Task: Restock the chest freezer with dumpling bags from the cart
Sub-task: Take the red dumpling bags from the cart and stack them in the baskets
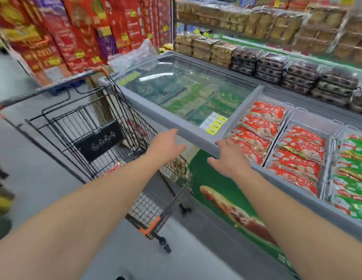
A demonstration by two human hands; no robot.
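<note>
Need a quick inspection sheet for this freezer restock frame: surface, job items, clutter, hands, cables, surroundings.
Surface: chest freezer, grey rim; glass lid covers its left section, right section open.
Job's things: red dumpling bags and green bags fill wire dividers; cart beside the freezer, a red bag partly visible in it.
Clutter: crumpled clear plastic at the freezer's far end; price labels on the glass.
Grippers: left hand and right hand open, empty, near the rim.
Cables: nothing seen.
Surroundings: shelves of packaged baked goods; red gift boxes stacked.
</note>
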